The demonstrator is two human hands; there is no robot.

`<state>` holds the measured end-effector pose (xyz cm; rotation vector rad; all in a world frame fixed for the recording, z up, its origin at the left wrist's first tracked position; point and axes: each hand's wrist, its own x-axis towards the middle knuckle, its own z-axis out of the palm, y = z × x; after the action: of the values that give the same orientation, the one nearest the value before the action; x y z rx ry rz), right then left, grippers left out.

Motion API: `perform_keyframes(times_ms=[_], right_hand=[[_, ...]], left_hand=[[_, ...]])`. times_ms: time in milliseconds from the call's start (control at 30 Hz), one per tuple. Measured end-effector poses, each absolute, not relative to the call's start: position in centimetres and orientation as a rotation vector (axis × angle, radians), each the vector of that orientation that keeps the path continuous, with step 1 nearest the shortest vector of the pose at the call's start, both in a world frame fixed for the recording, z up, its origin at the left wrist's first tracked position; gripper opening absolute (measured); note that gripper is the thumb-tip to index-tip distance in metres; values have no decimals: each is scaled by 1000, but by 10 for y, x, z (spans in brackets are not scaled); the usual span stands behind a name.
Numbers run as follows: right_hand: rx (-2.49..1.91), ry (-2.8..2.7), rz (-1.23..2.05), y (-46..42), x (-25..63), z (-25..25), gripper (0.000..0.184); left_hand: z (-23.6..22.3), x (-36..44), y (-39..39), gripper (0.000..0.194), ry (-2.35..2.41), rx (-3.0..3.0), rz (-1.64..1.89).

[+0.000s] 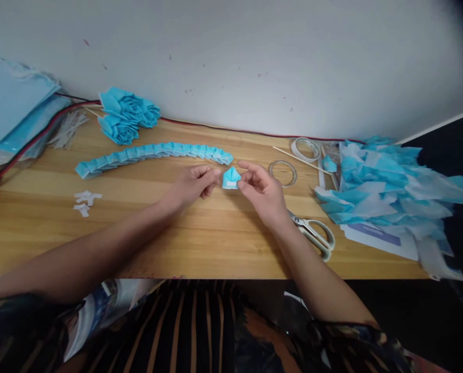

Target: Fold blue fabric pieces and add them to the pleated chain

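Between my hands is a small folded blue petal (232,175) with a strip of white tape across its lower part. My right hand (263,192) pinches its right edge between thumb and fingers. Just left of the petal, my left hand (195,185) has thumb and forefinger pressed together, apart from the petal; whatever they may hold is too small to make out. Behind them a curved row of overlapping folded blue petals (153,152) lies on the wooden table (200,248), its right end close to the petal I hold.
Blue flowers (126,114) lie by the wall. White scraps (85,201) are at left, near clear strips (70,127) and blue sheets (17,103). At right are tape rolls (306,150), a thin stick (299,158), scissors (314,233) and a blue pile (394,186).
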<state>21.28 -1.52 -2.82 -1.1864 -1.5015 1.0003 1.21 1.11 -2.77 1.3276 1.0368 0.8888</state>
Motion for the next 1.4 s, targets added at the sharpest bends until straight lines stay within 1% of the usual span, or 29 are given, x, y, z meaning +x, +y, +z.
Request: perform_keyframes(times_ms=[67,200,233,300,400,467,567,733,967,1400], right_hand=[[-1193,-1495,1006,-16,212,-28,37],[-1198,-1491,1034,-16,212,-28,36],[-1198,-1488,1043,-16,212,-28,36],[-1204,-1477,1059,-16,212,-28,36],[-1226,-1458,1078,-15,213,-29,34],[-1236,-1455,1088,-14,214,-29,34],[-1244,-1457,1100,-15,214,-28,33],[-1235,-1449,1098,-18,212,-24,33],[-1227,-1467,1074,-19,212,-21,33],[-1225,-1479,1065,-18,212,-25,35]], left_hand=[[-29,13,12,29,1024,1317,884],[-32,13,14,7,990,1290,868],[-32,13,13,6,978,1301,861],[-33,12,12,9,958,1351,850],[-31,12,10,20,938,1435,838],[-30,12,9,23,925,1465,835],[-29,12,8,18,922,1445,829],[-30,10,11,25,969,1355,825],[-22,10,11,22,983,1451,718],[-26,11,10,20,1023,1439,746]])
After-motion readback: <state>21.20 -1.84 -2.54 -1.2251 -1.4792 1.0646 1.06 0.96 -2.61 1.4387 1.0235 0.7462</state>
